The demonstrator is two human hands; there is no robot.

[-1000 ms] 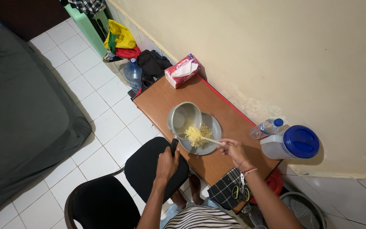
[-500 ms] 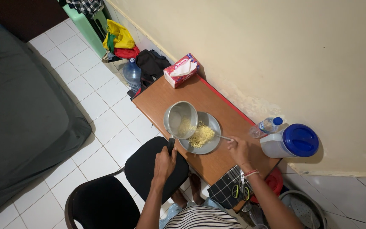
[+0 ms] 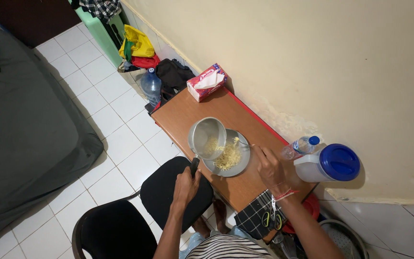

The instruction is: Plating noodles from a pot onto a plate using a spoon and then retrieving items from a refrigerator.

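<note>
Holding: left hand (image 3: pixel 186 184) is closed round the black handle of the pot (image 3: pixel 207 137), fingers wrapped tight.
Pot: metal, tipped on its side over the plate (image 3: pixel 238 165), mouth facing the plate, some noodles clinging inside.
Plate: grey, round, resting on the table (image 3: pixel 188 112) near its front edge.
Noodles (image 3: pixel 229 155): pale yellow heap lying on the plate, partly under the pot's rim.
Right hand (image 3: pixel 269 165): at the plate's right edge, fingers curled; a thin utensil runs from it towards the noodles, too slim to identify; the grip itself cannot be made out.
Wrist: red band on the right wrist.
Table: brown wooden top with red edge, set against the cream wall.
Tissue box (image 3: pixel 207 82): red and white, at the table's far end.
Jug (image 3: pixel 329 164): clear with blue lid, right of the table by the wall.
Bottle (image 3: pixel 300 146): small, blue cap, just beside the jug.
Cloth (image 3: pixel 252 216): black check, hanging at the table's near corner, with scissors (image 3: pixel 273 219) beside it.
Chair (image 3: pixel 164 192): black seat under the left forearm.
Mattress (image 3: pixel 20 129): grey, on white floor tiles, well apart to the left.
</note>
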